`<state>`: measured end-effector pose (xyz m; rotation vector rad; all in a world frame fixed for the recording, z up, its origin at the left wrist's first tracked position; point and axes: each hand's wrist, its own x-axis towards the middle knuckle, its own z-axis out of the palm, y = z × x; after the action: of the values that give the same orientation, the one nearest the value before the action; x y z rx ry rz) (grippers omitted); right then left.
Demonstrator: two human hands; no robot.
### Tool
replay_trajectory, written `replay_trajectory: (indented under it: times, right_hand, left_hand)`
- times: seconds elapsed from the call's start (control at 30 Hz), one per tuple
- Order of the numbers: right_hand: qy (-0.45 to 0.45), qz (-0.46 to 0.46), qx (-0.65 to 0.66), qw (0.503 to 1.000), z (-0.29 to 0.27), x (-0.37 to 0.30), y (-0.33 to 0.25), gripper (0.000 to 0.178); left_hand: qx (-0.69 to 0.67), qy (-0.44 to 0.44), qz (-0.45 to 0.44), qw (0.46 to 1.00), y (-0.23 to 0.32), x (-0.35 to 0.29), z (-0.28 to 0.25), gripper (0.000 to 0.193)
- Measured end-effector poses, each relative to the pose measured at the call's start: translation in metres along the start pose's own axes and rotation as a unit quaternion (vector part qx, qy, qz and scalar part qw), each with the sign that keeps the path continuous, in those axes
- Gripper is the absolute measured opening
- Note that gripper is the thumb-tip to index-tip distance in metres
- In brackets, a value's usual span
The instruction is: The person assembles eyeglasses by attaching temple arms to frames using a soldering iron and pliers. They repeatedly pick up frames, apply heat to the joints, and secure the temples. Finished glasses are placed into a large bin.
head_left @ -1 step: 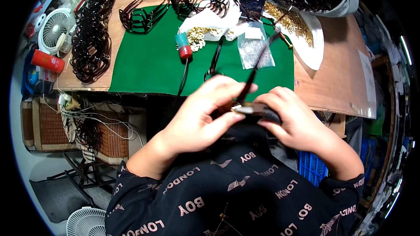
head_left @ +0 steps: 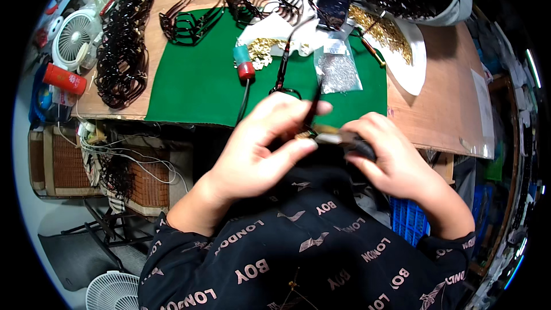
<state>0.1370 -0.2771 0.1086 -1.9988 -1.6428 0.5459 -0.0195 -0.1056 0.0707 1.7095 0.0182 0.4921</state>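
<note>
My left hand (head_left: 252,143) is closed around a dark eyeglass frame (head_left: 283,69) in front of the green mat's near edge. One temple points away over the mat, and another, blurred, sticks up beside my left fingertips. My right hand (head_left: 393,158) grips pliers (head_left: 360,146) with dark handles. The light metal jaws of the pliers meet the frame near my left thumb tip. Motion blur and my fingers hide exactly what the jaws touch.
On the green mat (head_left: 189,92) lie a red-and-teal corded tool (head_left: 245,70), small gold parts (head_left: 263,51), a clear bag (head_left: 338,72) and a screwdriver (head_left: 373,51). Dark eyeglass frames (head_left: 120,57) pile up at left, near a fan (head_left: 74,40) and red canister (head_left: 64,79).
The blurred temple has swung left, away from the screwdriver, and stands more upright. Both hands stay close together, and the pliers have tilted slightly.
</note>
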Motion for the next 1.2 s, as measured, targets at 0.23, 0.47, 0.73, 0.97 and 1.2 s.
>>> replay_trajectory:
  times: [0.23, 0.47, 0.73, 0.97, 1.2]
  right_hand:
    - [0.060, 0.083, 0.094, 0.990, 0.002, -0.010, 0.016, 0.027]
    - [0.100, 0.176, 0.124, 0.971, 0.009, -0.014, 0.043, 0.023]
    - [0.113, 0.251, 0.296, 0.915, 0.014, -0.027, 0.079, 0.026]
    - [0.048, 0.122, 0.638, 0.759, 0.016, -0.018, 0.040, 0.025]
    - [0.044, 0.017, 0.476, 0.878, 0.012, 0.009, 0.025, 0.006]
  left_hand:
    - [-0.487, 0.054, -0.031, 0.871, -0.012, -0.002, -0.022, 0.046]
    - [-0.533, 0.058, -0.063, 0.842, -0.025, -0.002, -0.018, 0.039]
    - [-0.584, 0.052, -0.079, 0.806, -0.029, 0.004, -0.018, 0.036]
    - [-0.594, 0.081, -0.143, 0.787, -0.041, 0.007, -0.006, 0.036]
    - [0.300, -0.066, 0.158, 0.938, 0.001, 0.024, 0.021, 0.026]
